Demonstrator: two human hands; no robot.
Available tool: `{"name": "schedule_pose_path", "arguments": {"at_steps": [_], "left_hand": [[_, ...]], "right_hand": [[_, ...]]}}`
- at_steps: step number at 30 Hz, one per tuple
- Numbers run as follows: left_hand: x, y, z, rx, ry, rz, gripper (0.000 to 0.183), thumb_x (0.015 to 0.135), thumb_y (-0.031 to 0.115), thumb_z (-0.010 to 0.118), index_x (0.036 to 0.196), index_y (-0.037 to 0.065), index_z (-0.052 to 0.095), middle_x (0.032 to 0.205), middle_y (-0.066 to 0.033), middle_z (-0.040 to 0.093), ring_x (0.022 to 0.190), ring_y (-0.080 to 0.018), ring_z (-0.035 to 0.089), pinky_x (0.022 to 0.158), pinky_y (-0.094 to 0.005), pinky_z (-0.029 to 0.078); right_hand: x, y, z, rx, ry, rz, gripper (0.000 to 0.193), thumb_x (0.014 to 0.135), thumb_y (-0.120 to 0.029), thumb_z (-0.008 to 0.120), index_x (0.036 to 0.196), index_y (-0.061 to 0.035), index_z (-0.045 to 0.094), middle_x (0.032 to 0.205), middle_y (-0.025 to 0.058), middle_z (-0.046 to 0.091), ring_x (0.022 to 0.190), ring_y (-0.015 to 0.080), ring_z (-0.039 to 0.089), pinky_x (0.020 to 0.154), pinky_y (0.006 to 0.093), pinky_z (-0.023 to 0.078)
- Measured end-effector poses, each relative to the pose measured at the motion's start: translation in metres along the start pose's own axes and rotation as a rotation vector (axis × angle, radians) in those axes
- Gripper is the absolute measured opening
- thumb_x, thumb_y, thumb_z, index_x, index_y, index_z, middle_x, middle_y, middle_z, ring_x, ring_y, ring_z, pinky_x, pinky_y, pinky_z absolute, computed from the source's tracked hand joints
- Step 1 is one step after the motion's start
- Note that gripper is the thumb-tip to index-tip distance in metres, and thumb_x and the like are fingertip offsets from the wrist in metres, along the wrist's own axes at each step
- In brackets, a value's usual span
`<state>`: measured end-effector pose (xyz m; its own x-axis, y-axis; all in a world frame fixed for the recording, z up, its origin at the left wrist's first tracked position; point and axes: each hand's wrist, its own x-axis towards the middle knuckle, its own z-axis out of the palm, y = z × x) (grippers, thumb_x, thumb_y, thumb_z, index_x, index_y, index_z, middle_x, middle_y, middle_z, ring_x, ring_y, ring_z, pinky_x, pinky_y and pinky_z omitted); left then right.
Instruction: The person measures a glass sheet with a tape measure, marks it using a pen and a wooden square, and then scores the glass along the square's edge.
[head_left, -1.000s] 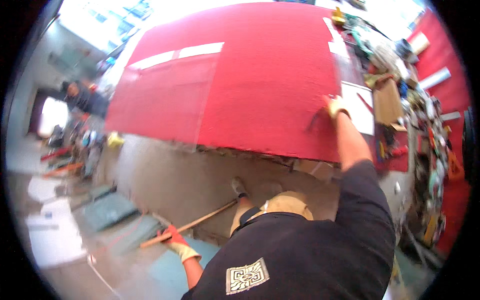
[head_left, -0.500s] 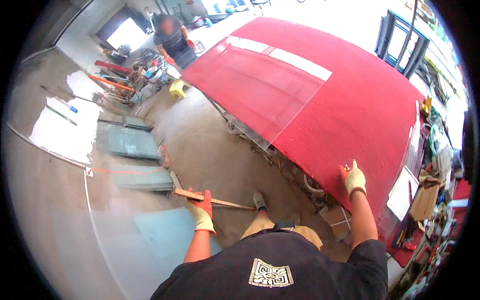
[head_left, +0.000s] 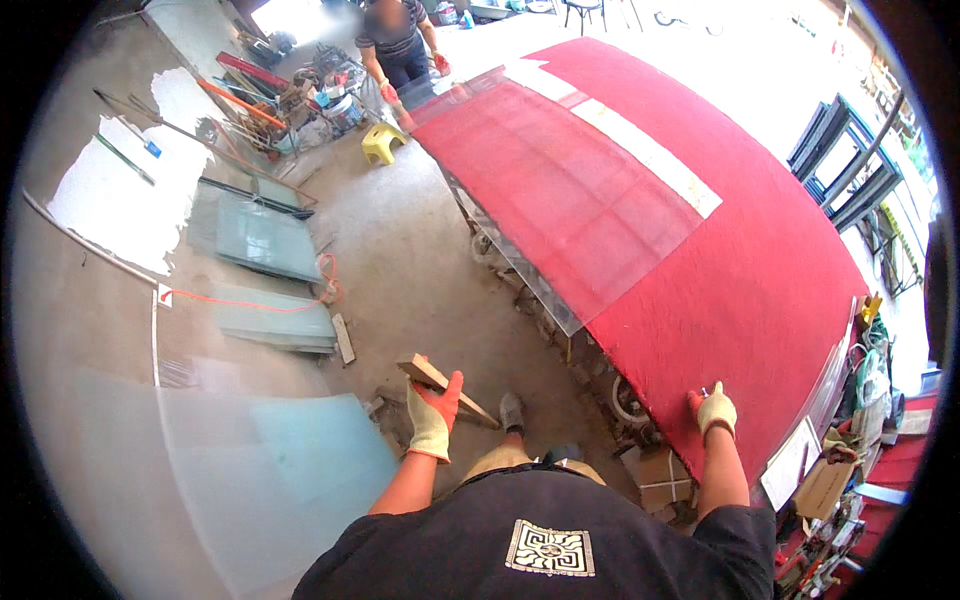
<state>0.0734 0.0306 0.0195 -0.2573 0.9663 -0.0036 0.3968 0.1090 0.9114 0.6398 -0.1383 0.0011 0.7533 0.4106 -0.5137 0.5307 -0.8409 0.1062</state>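
"Where's the wooden strip (head_left: 428, 373)?"
"Across the left hand (head_left: 432, 415), gripped between thumb and fingers, its far end near the shoe (head_left: 512, 412)."
"And the right hand (head_left: 714, 408)?"
"Fingers curled, pinching a small shiny tool (head_left: 704, 391) over the red table (head_left: 750, 300); I can't tell if it touches."
"The glass sheet (head_left: 610, 210)?"
"On the table, ahead and left of the right hand, one corner past the edge."
"Room to move?"
"Bare floor (head_left: 400, 260) between table and stacked panes (head_left: 268, 238)."
"Arms?"
"Both reach forward, well apart, left elbow bent."
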Motion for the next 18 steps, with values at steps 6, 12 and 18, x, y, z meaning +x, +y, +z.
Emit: {"name": "schedule_pose_path", "arguments": {"at_steps": [6,12,18], "left_hand": [[0.026,0.005,0.020,0.094,-0.041,0.014,0.086,0.088,0.038,0.095,0.150,-0.004,0.053,0.124,-0.0148,0.070,0.111,-0.0262,0.070,0.101,-0.0409,0.057],[0.043,0.013,0.035,0.081,-0.024,0.078,0.078,0.084,0.047,0.097,0.133,-0.004,0.063,0.119,-0.0194,0.076,0.108,-0.0329,0.076,0.096,-0.0450,0.060],[0.060,-0.004,0.036,0.081,-0.105,0.052,0.078,0.086,0.046,0.096,0.135,-0.004,0.061,0.120,-0.0184,0.075,0.108,-0.0315,0.074,0.096,-0.0448,0.059]], "right_hand": [[-0.002,0.000,-0.006,-0.005,-0.033,0.010,0.106,0.097,-0.068,0.073,0.175,-0.0079,0.034,0.144,0.0262,0.073,0.133,0.0425,0.071,0.112,0.0518,0.057],[0.008,0.008,0.008,0.001,-0.019,0.012,0.106,0.099,-0.065,0.071,0.176,-0.0070,0.030,0.140,0.0254,0.075,0.130,0.0419,0.073,0.110,0.0511,0.057],[0.005,0.003,0.010,0.012,-0.016,0.032,0.105,0.098,-0.064,0.072,0.175,-0.0052,0.031,0.137,0.0250,0.076,0.127,0.0409,0.074,0.109,0.0505,0.058]]}}
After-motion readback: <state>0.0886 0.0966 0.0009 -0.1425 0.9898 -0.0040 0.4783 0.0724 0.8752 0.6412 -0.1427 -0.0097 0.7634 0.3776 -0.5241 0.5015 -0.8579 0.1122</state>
